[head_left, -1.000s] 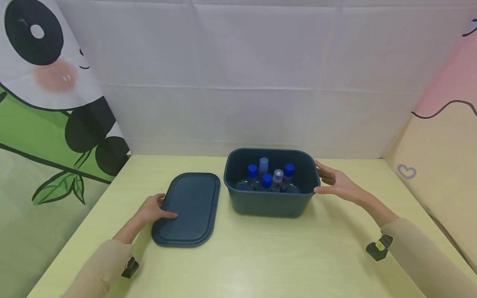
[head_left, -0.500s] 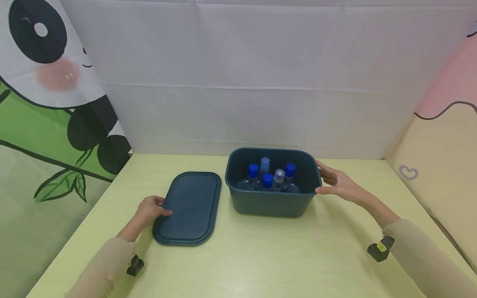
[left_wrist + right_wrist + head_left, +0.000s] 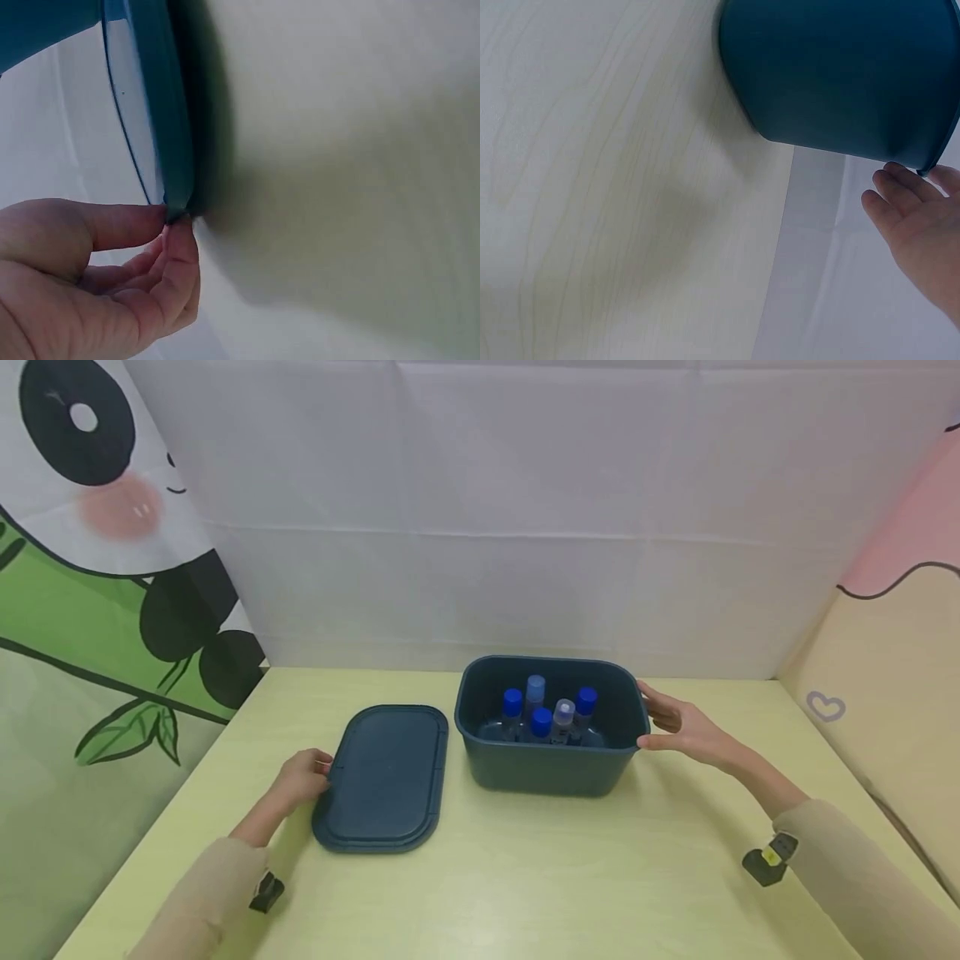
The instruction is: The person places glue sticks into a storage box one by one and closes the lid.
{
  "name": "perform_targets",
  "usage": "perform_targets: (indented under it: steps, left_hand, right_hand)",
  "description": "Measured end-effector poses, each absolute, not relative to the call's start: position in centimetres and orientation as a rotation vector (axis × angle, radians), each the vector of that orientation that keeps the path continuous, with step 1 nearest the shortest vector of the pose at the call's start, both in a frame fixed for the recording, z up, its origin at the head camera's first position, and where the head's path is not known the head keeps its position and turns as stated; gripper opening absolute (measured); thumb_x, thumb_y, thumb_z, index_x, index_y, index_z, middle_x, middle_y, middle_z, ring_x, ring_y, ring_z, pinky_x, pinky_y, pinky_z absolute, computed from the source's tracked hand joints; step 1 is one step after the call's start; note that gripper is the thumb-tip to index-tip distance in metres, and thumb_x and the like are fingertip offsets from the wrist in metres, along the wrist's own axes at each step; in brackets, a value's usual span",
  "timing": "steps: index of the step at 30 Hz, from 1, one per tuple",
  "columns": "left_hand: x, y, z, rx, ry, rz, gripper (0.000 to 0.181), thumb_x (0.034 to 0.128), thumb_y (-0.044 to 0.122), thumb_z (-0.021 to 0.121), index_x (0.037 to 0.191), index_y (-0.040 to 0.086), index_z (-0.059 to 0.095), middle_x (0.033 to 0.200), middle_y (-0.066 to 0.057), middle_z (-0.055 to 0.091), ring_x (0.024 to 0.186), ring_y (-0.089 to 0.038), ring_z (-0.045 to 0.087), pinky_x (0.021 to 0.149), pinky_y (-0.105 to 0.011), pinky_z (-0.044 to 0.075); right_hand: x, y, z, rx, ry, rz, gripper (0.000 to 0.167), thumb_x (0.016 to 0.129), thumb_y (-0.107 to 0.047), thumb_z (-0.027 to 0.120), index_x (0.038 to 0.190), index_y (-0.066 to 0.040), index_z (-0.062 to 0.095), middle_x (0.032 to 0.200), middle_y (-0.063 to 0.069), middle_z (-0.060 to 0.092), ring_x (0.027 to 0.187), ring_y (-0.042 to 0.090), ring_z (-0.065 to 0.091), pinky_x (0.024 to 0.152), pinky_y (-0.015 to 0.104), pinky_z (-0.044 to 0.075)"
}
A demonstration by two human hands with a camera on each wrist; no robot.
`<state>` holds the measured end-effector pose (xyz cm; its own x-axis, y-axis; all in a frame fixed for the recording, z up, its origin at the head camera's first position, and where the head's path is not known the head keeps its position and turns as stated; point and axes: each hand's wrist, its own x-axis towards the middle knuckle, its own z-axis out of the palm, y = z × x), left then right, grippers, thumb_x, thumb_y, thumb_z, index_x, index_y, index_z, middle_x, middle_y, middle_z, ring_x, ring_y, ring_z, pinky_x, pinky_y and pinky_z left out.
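A dark blue-green plastic storage bin (image 3: pixel 551 771) stands on the table, holding several small clear bottles with blue or whitish caps (image 3: pixel 542 722). Its matching flat lid (image 3: pixel 386 772) lies to the left. My left hand (image 3: pixel 298 778) is at the lid's left edge; the left wrist view shows thumb and fingers pinching the lid's rim (image 3: pixel 169 120). At the bin's right end is my right hand (image 3: pixel 693 732), its fingers spread loosely and touching near the rim. In the right wrist view, the fingertips (image 3: pixel 885 210) meet the bin's corner from outside; their far side is hidden.
The pale wood-grain table (image 3: pixel 510 868) ends at a whitish cloth backdrop (image 3: pixel 525 527). Printed cartoon cloth (image 3: pixel 172 602) hangs on the left, and a beige and pink one (image 3: pixel 892 685) on the right. A narrow gap separates lid and bin.
My left thumb has slid back from the lid's top to its left edge. The right hand stays at the bin's end. The head view has shifted slightly.
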<state>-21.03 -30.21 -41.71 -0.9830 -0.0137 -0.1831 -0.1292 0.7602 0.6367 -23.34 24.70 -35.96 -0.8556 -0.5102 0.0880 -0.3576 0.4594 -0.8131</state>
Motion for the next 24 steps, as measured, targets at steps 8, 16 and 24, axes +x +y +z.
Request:
perform_targets:
  steps: [8, 16, 24]
  left_hand:
    - [-20.8, -31.6, -40.9, 0.031, 2.437, 1.308, 0.049, 0.0896, -0.003, 0.038, 0.132, -0.02, 0.02, 0.121, -0.038, 0.04, 0.105, -0.039, 0.053, 0.081, -0.043, 0.05]
    - [-20.7, -33.7, -39.4, 0.242, 2.341, 1.502, 0.059, 0.0959, 0.016, 0.046, 0.141, -0.007, 0.016, 0.131, -0.032, 0.034, 0.107, -0.019, 0.053, 0.084, -0.041, 0.049]
    - [-20.5, -34.1, -36.5, 0.272, 2.304, 1.552, 0.055, 0.0976, 0.015, 0.041, 0.143, -0.003, 0.015, 0.132, -0.026, 0.038, 0.097, -0.002, 0.056, 0.08, -0.035, 0.051]
  right_hand:
    - [-23.3, 24.7, -35.8, -0.771, 2.523, -1.35, 0.079, 0.085, -0.01, 0.062, 0.146, -0.006, 0.011, 0.144, 0.026, 0.024, 0.129, 0.042, 0.028, 0.101, 0.049, 0.025]
    - [-23.3, 24.7, -35.4, -0.771, 2.539, -1.331, 0.08, 0.085, -0.011, 0.062, 0.146, -0.006, 0.011, 0.143, 0.026, 0.024, 0.129, 0.043, 0.028, 0.102, 0.052, 0.025]
    - [-23.2, 24.5, -35.3, -0.767, 2.53, -1.331, 0.08, 0.085, -0.011, 0.063, 0.145, -0.003, 0.011, 0.144, 0.026, 0.023, 0.129, 0.043, 0.027, 0.102, 0.052, 0.024]
